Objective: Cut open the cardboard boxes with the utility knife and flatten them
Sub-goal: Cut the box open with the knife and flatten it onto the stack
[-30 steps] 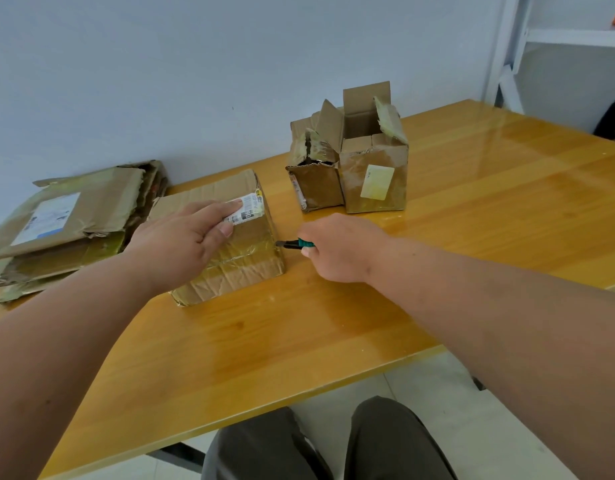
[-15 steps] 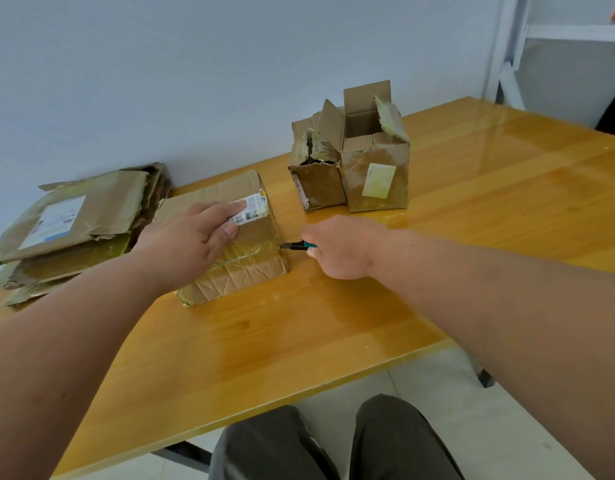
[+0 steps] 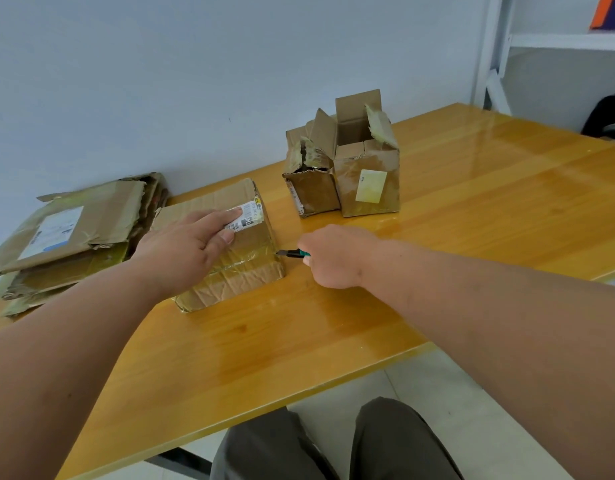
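While the left hand [image 3: 188, 249] presses flat on the sealed box [image 3: 230, 258] at counter [image 3: 472, 216] centre-left, the right hand [image 3: 334, 256] grips the utility knife [image 3: 292, 253], blade tip touching the box's right edge; the taped seam runs leftward from it

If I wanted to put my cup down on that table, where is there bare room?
The widest bare stretch of table lies right of the two opened boxes. The near strip before the taped box is bare too. It is crowded at the left: flattened cardboard, taped box, both hands and the knife.
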Available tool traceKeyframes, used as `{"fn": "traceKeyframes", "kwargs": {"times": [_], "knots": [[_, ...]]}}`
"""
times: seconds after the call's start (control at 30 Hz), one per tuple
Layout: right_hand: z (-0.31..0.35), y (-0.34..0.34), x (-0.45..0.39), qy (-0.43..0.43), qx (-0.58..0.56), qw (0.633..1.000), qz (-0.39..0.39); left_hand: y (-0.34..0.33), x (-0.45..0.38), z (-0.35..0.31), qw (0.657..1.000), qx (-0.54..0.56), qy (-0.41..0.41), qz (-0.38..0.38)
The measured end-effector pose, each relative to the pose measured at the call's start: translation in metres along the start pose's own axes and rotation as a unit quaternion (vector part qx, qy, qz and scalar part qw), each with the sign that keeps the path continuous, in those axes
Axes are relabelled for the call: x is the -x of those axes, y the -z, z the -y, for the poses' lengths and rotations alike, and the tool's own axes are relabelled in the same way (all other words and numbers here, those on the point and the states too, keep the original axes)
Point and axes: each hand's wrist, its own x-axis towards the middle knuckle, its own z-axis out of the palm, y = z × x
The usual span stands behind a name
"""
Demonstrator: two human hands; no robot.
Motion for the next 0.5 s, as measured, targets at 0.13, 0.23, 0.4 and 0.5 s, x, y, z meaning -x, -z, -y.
{"fn": "traceKeyframes", "kwargs": {"times": [0.13,0.23,0.4,0.5], "knots": [[-0.001,0.003,-0.008,-0.017,-0.014,1.0,0.011,0.0,-0.002,0.001,1.0,0.023,-0.002,0.003],[-0.003,-0.002,-0.005,0.003,0.003,1.0,0.001,-0.001,-0.002,0.004,1.0,0.028,-0.006,-0.001],[-0.003,-0.002,0.0,0.011,0.005,1.0,-0.005,-0.002,-0.002,0.005,0.999,0.034,-0.006,-0.001],[-0.002,-0.005,0.005,0.008,0.016,1.0,0.0,-0.002,-0.001,0.005,0.999,0.032,-0.004,0.003]]}}
